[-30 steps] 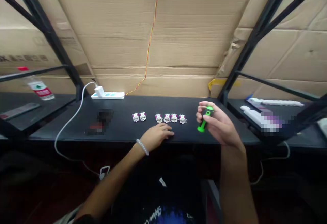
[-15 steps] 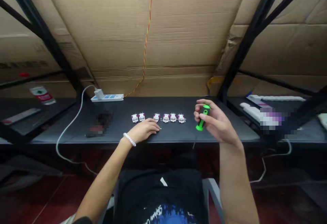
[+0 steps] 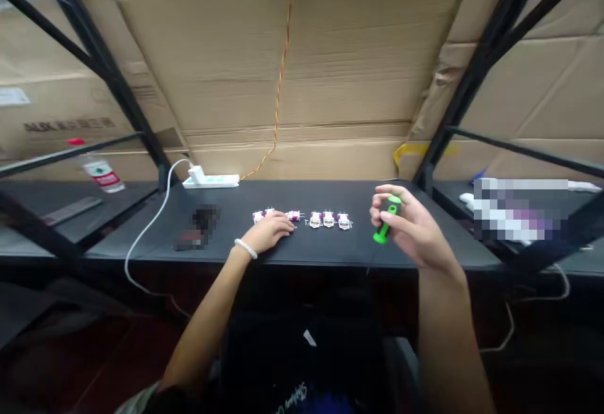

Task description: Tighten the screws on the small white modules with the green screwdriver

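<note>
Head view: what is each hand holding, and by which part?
The right hand grips a green-and-black tool handle around its middle with the fingers. The left hand rests at the row of small white modules, visibly holding nothing.

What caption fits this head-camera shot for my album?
Right hand holds a green tool; left hand rests among small white parts.

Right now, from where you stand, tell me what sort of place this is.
Probably a makeshift electronics workstation: small white-and-magenta components lined up on a black workbench, a power strip behind them, and cardboard sheets lining a metal shelving frame.
</note>
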The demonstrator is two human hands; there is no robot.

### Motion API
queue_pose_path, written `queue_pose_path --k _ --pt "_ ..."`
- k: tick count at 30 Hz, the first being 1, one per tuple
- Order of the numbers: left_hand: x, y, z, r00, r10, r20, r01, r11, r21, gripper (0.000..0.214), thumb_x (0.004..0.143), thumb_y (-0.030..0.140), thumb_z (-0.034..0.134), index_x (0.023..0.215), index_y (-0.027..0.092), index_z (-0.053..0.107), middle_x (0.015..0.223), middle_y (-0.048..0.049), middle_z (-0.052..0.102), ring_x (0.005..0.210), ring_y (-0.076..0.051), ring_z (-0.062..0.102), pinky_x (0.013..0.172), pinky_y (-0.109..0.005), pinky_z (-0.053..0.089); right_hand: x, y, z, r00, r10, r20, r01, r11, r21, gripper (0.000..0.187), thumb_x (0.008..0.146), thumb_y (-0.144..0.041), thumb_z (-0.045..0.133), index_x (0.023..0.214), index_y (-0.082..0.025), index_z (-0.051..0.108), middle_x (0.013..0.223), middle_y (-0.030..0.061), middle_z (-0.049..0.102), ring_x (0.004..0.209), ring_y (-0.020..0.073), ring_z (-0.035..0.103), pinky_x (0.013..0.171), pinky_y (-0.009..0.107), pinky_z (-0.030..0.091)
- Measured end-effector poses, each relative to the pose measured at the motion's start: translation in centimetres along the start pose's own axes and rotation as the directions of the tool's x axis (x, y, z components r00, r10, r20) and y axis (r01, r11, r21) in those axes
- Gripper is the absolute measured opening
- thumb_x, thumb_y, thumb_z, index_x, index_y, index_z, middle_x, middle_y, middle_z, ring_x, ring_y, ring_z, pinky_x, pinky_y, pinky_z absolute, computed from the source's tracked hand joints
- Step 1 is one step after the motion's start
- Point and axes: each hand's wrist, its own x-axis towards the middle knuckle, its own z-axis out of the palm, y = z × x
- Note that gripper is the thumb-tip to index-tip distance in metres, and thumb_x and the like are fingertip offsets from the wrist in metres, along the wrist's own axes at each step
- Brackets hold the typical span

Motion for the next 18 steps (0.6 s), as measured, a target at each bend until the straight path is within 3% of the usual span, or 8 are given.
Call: queue_pose_path --k 6,12,16,18 --pt "0.5 -0.1 0.4 1.0 -0.004 0.015 0.004 1.0 0.004 0.028 0.099 0.016 0.057 0.114 0.024 0.079 0.122 -0.0043 0.078 0.129 -0.023 0.061 0.115 -0.043 0.049 0.0 0.0 0.1 1.0 0.01 -0.007 -0.01 1.0 -0.009 0.04 0.082 -0.032 0.081 0.119 -0.032 0.066 0.103 0.0023 0.056 0.082 0.0161 0.058 0.071 0.03 0.058" --pt "0.0 -0.4 -0.7 1.0 -0.022 0.002 0.022 1.0 0.007 0.028 0.095 0.013 0.062 0.111 0.026 0.08 0.118 -0.0049 0.079 0.126 -0.023 0.063 0.113 -0.041 0.05 -0.2 -0.1 0.1 1.0 0.007 -0.012 -0.007 1.0 0.001 0.039 0.082 -0.032 0.081 0.118 -0.032 0.067 0.103 0.0022 0.056 0.083 0.0161 0.058 0.071 0.031 0.057" --pt "0.3 0.4 -1.9 0.998 -0.056 -0.035 0.057 0.998 0.028 0.03 0.097 0.027 0.065 0.125 0.027 0.075 0.128 -0.0058 0.075 0.126 -0.024 0.062 0.112 -0.04 0.048 -0.2 -0.2 0.0 1.0 0.012 -0.016 -0.012 1.0 0.012 0.039 0.082 -0.031 0.081 0.118 -0.032 0.067 0.103 0.0021 0.056 0.083 0.0162 0.058 0.071 0.03 0.057" --pt "1.3 0.7 -2.1 0.992 -0.113 -0.054 0.116 0.991 0.066 0.033 0.102 0.035 0.059 0.131 0.026 0.071 0.132 -0.0073 0.073 0.126 -0.025 0.063 0.113 -0.043 0.044 -0.1 -0.2 0.1 1.0 0.013 -0.018 -0.013 1.0 0.021 0.039 0.082 -0.031 0.081 0.118 -0.032 0.067 0.104 0.0021 0.057 0.083 0.0162 0.058 0.071 0.03 0.056"
